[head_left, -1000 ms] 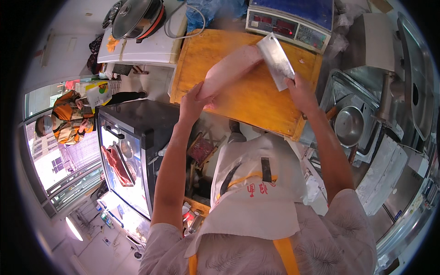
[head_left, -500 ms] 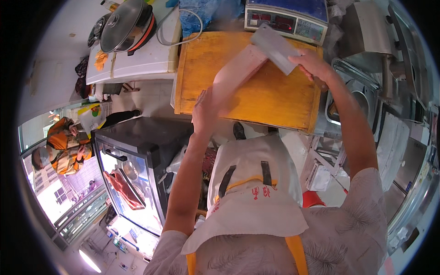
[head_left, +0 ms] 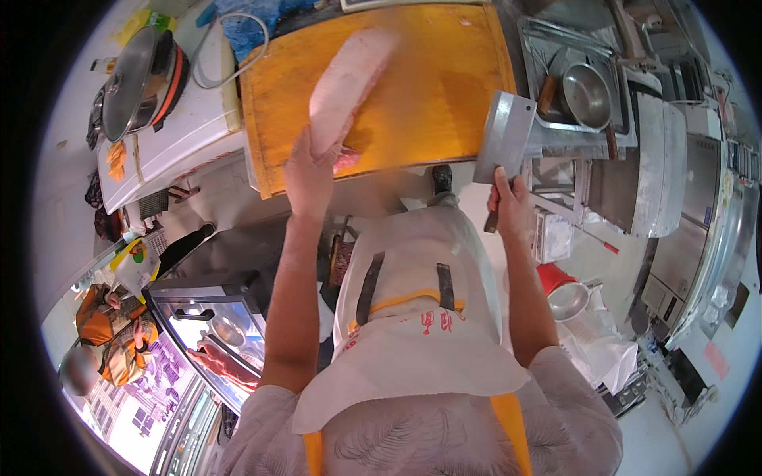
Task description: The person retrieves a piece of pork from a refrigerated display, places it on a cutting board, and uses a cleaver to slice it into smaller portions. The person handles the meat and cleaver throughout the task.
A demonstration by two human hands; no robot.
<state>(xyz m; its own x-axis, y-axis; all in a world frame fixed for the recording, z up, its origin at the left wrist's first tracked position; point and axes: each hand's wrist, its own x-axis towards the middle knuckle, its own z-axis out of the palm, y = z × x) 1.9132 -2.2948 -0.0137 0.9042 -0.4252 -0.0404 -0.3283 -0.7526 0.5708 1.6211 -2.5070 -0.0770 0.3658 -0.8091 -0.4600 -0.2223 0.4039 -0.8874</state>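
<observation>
A long slab of pale raw meat [head_left: 347, 86] lies on the yellow wooden board [head_left: 444, 103], its pinkish flesh showing along the right side. Its near end is gripped by my left hand [head_left: 308, 176], closed on it at the board's front edge. My right hand [head_left: 512, 205] is closed around the dark handle of a cleaver [head_left: 506, 131]. The broad blade points away from me, raised just off the board's front right corner, apart from the meat.
Right of the board stands a metal tray [head_left: 548, 119] with a steel pan [head_left: 586, 95]. A lidded pan [head_left: 135, 83] sits on the white counter [head_left: 178, 139] at left. Below are a glass display case [head_left: 214, 317] and a red bucket [head_left: 554, 278]. Another person [head_left: 119, 329] stands far left.
The cleaver has come off the board's far side, back toward me and right. My left hand and the meat have shifted left. The view has also turned rightward.
</observation>
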